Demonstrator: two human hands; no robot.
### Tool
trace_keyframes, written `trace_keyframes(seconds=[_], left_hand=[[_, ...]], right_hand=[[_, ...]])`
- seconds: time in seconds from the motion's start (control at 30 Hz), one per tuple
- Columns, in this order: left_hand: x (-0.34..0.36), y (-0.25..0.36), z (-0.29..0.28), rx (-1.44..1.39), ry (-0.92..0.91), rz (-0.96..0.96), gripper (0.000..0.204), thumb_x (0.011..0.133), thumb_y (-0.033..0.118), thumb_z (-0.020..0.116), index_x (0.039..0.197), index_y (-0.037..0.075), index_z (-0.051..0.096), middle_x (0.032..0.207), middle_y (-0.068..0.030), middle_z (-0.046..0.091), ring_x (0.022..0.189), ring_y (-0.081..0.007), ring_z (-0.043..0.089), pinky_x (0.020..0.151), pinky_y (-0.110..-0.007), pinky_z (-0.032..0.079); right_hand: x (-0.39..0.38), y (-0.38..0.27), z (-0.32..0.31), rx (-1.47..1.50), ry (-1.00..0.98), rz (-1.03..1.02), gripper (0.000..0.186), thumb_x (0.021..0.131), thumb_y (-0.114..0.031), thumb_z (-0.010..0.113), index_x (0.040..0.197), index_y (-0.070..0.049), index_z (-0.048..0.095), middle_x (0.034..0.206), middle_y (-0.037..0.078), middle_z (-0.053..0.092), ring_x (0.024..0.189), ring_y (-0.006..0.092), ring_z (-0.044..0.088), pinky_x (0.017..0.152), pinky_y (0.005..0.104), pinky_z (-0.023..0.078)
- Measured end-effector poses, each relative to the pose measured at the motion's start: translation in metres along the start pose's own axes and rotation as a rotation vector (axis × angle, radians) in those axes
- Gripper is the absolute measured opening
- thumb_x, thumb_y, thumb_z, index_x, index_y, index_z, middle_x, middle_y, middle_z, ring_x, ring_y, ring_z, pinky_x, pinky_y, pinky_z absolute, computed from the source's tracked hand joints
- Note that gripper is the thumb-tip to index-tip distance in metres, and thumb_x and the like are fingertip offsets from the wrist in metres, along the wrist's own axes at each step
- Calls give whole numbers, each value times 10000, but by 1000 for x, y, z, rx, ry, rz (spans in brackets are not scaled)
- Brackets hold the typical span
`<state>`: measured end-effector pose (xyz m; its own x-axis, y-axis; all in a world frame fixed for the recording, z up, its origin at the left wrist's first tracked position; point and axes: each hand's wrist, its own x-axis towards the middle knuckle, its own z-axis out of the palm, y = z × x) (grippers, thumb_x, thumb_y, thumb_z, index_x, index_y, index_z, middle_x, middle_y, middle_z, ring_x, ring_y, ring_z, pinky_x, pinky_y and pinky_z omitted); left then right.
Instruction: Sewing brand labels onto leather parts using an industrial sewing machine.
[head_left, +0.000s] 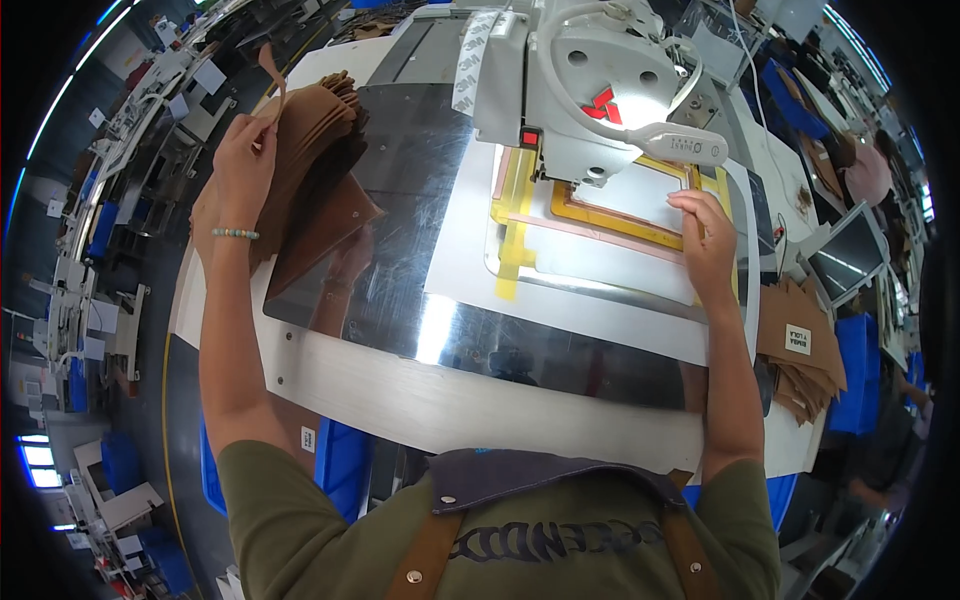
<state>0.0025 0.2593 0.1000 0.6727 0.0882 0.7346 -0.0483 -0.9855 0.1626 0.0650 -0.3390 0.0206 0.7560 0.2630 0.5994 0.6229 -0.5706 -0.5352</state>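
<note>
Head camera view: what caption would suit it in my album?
Left hand pinching a brown piece at the stack, right hand by an amber frame at a white machine.

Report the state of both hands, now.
Left hand: closed, pinching a brown piece at the brown stack.
Right hand: loosely curled by the amber frame; grip cannot be told.

Place: I am in a factory workshop. Evidence, located from the white machine (610,50): stacked brown pieces (305,140) to its left; another brown stack (812,365) to its right, near a blue bin (856,370); far left, beyond a yellow floor line (164,440), rows of workbenches (65,325) and strip lights (102,37).
</note>
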Motion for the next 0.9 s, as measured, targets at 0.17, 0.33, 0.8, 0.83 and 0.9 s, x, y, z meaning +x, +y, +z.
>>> trace_keyframes(seconds=[0.17, 0.33, 0.8, 0.83, 0.9], left_hand=[[-78, 91, 8, -70, -218, 344, 116, 972, 53, 719, 1067, 12, 770, 900, -113, 654, 810, -292, 677, 706, -412, 545], [-134, 140, 21, -121, -464, 488, 212, 934, 41, 720, 1138, 22, 774, 943, -88, 664, 851, -281, 662, 733, -392, 561], [-200, 47, -46, 22, -350, 145, 186, 957, 9, 723, 1142, 0, 743, 1078, -122, 720, 943, -318, 714, 815, -416, 575], [-204, 37, -50, 10, -354, 152, 186, 957, 9, 723, 1142, 0, 743, 1078, -122, 720, 943, -318, 714, 815, -416, 575], [-208, 23, -55, 90, -338, 129, 185, 968, -18, 700, 1148, -11, 738, 1086, -121, 718, 948, -322, 711, 823, -415, 576]], right_hand=[[6, -66, 16, 44, -284, -270, 233, 881, 63, 661, 1079, -28, 741, 1095, 126, 740, 1023, 320, 708, 896, 420, 568], [-3, -106, 61, -111, -334, -646, 241, 835, -62, 768, 1075, -39, 752, 1039, 62, 704, 949, 215, 679, 775, 379, 545], [1, -107, 147, -389, -377, -802, 108, 804, -56, 758, 879, -83, 686, 895, 24, 635, 881, 167, 652, 669, 304, 503], [2, -108, 147, -378, -355, -805, 106, 800, -58, 761, 870, -89, 688, 889, 21, 633, 886, 168, 652, 665, 301, 501], [3, -110, 142, -369, -337, -804, 106, 796, -59, 765, 861, -95, 690, 883, 17, 631, 891, 169, 653, 661, 298, 499]])
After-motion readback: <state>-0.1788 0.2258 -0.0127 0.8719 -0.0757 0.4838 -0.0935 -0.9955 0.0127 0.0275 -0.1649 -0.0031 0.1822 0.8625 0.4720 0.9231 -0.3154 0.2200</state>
